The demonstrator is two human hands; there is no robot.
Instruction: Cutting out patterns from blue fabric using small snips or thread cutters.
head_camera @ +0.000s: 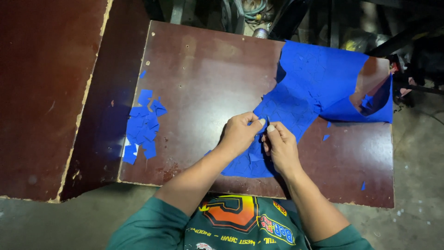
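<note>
While we look down from above, we see our 2 hands meeting over a big blue sheet (305, 97) on a dark brown table (203, 78). Our left hand (239, 133) comes in from the left, and its thumb and first finger pinch the edge of the blue sheet. Our right hand (280, 147) sits just beside it, touching it at the fingertips, and it pinches the same spot on the sheet. Something thin and dark pokes up between the fingertips, but it is too small for us to tell what it is.

The blue sheet runs from under our hands up to the far right corner of the table. It has lots of little cut lines in it. At the far right it folds over and leaves a rounded hole where the brown table shows through. The near end of the sheet lies under our wrists, close to the table's front edge.

Well apart from our hands, on the left side of the table, lies a pile of small blue pieces (142, 126). A few tiny blue scraps (326, 137) lie on the right side too. Another brown board (46, 92) sits to the left of the table. We wear a green shirt (231, 227) with a bright picture on it.
</note>
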